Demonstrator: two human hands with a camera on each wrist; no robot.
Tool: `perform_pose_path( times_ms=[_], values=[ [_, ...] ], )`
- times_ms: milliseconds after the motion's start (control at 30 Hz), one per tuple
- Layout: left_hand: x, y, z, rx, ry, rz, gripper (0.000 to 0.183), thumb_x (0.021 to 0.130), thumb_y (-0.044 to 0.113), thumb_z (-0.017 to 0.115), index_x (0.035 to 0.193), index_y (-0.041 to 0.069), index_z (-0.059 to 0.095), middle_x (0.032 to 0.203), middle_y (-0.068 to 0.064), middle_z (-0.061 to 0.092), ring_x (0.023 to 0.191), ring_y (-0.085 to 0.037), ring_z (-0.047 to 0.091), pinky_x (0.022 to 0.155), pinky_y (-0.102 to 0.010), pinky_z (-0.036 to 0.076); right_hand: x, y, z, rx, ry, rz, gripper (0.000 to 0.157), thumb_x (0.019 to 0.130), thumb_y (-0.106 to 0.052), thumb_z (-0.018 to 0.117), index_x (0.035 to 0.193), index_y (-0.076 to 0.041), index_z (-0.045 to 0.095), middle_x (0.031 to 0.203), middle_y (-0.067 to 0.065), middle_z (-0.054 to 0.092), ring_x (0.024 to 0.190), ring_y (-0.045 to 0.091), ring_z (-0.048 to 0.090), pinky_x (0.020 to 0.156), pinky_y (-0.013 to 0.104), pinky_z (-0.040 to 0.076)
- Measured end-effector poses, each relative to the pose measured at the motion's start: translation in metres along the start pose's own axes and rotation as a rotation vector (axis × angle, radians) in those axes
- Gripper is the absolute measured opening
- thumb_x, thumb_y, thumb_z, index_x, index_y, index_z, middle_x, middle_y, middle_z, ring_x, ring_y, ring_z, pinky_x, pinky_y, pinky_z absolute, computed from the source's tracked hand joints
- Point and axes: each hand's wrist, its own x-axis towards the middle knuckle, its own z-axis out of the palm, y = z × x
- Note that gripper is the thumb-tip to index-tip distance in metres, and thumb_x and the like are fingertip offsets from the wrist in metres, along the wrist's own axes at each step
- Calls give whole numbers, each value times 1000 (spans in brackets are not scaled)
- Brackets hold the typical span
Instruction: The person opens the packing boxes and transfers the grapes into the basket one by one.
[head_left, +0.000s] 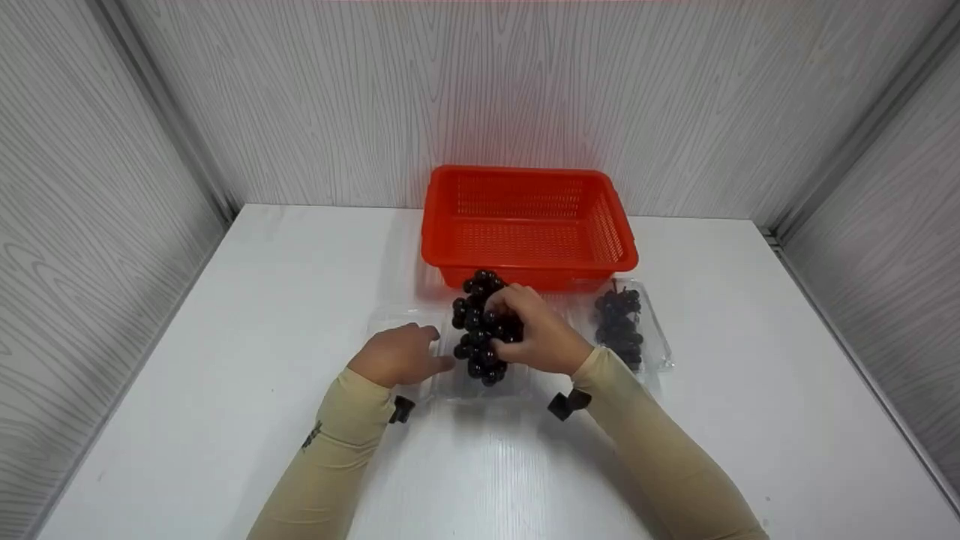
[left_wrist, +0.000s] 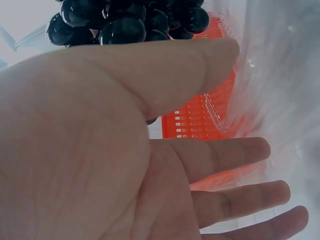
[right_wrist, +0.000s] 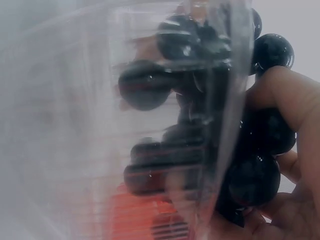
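Observation:
A bunch of dark, glossy grapes (head_left: 474, 330) hangs over a clear plastic container (head_left: 480, 388) in the head view. My right hand (head_left: 541, 330) grips the bunch from the right, thumb and fingers curled among the berries. My left hand (head_left: 401, 355) is just left of the grapes, at the container's clear lid (head_left: 386, 319). In the left wrist view its fingers (left_wrist: 230, 155) are extended and spread, with clear plastic close to the tips. The right wrist view shows part of the grapes (right_wrist: 255, 177) through a clear plastic wall (right_wrist: 220, 150).
Behind the hands stands a red perforated basket (head_left: 529, 266) near the back wall. Right of my right hand, a second clear container (head_left: 656, 330) has dark grapes (head_left: 619, 326) inside. All of this is on a white table (head_left: 300, 300) between grey wood-grain panels.

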Motion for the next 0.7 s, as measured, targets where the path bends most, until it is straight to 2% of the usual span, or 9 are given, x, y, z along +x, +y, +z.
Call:
perform_pose_path(
  times_ms=[400,700],
  values=[
    [2,-1,0,-12,-9,-21,62,99,46,64,144,6,58,144,-20,58,133,-39,55,110,-56,44,-1,-3,-5,-9,6,-20,40,81,-7,78,116,-11,60,104,1,56,100,20,48,84,37,47],
    [1,2,0,0,24,10,62,99,45,64,145,5,55,144,-21,58,134,-40,54,111,-56,43,-2,-1,-8,-11,11,-13,37,83,-6,75,117,-11,60,107,2,57,101,21,47,86,38,47]
  ],
)
